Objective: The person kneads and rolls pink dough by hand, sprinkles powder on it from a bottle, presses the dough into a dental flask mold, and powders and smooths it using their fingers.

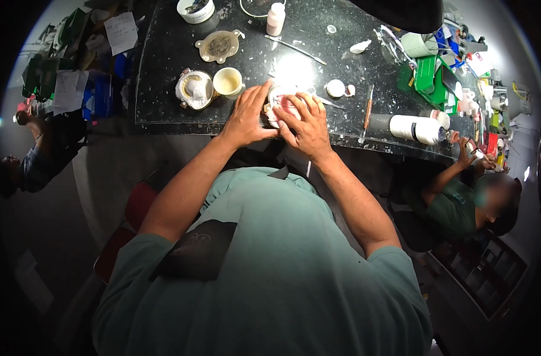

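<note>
Near the front edge of the dark table, a pinkish-white moulded piece [287, 105] lies between my two hands. My left hand [246, 117] curves around its left side, fingertips at its rim and thumb pointing right along the table edge. My right hand [309, 123] covers its right side, with bent fingers pressing on the top. Part of the piece is hidden under the fingers. To the left stand a cream cup [227, 82] and a plaster dental model [195, 89] in a round holder.
Beyond lie a metal plate [219, 46], a white bowl [195, 9], a pink bottle [275, 19] and a metal tool [295, 50]. At right are a small white jar [335, 88], a brown-handled tool [369, 113], a white roll [417, 129] and green trays [433, 83]. People sit at both sides.
</note>
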Demonstrator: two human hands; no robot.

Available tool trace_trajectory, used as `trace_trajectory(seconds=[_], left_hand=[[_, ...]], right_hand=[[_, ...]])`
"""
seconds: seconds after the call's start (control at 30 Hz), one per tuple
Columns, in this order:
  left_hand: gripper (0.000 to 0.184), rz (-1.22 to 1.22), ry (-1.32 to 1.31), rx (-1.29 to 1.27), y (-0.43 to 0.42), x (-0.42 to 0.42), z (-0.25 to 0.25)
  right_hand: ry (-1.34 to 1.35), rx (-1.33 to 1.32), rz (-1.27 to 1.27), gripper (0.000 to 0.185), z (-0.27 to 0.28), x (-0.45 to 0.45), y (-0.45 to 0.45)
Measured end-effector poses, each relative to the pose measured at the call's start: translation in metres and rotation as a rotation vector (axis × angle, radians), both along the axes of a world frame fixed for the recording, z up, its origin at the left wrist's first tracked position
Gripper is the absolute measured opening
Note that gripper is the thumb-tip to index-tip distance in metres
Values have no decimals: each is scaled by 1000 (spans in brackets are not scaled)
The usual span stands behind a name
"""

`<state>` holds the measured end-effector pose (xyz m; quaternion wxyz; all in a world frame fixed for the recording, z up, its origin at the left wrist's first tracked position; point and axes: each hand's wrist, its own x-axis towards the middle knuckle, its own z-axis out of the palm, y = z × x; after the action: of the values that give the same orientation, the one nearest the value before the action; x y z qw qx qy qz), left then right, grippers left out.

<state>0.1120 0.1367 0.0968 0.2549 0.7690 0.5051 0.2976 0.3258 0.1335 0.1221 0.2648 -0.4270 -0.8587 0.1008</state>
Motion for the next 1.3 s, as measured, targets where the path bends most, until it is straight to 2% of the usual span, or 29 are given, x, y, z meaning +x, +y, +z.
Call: trace_trajectory(seconds=[0.13,0.17,0.27,0.3,0.4,0.47,0.63,0.77,0.93,1.17,1.3], left_hand=[[73,205,-61,-58,-34,1,2],[53,241,-36,62,-40,7,0],[49,318,-168,-145,-51,18,-1],[48,365,-201,-132,-49,24,16],[51,285,54,140,-45,13,14],[52,274,86,172,-39,9,3],[44,275,107,262,-33,9,-8],[34,266,136,325,-30,9,-5],[26,257,41,292,-28,6,10],[18,228,-29,197,-24,15,18],[15,266,-39,151,-21,20,19]], right_hand=[[5,21,-16,34,1,2,2],[-11,16,-25,35,0,4,1],[-11,6,-18,36,-1,3,0],[7,7,-1,37,2,4,-1],[37,8,39,39,2,0,-2],[71,-14,-23,39,-7,-9,-2],[223,-167,-96,25,-1,-22,8],[228,-171,-99,29,-1,-25,5],[248,-105,-162,39,-12,-28,1],[310,-146,-223,27,-17,-26,1],[205,-65,-141,27,-3,-19,-5]])
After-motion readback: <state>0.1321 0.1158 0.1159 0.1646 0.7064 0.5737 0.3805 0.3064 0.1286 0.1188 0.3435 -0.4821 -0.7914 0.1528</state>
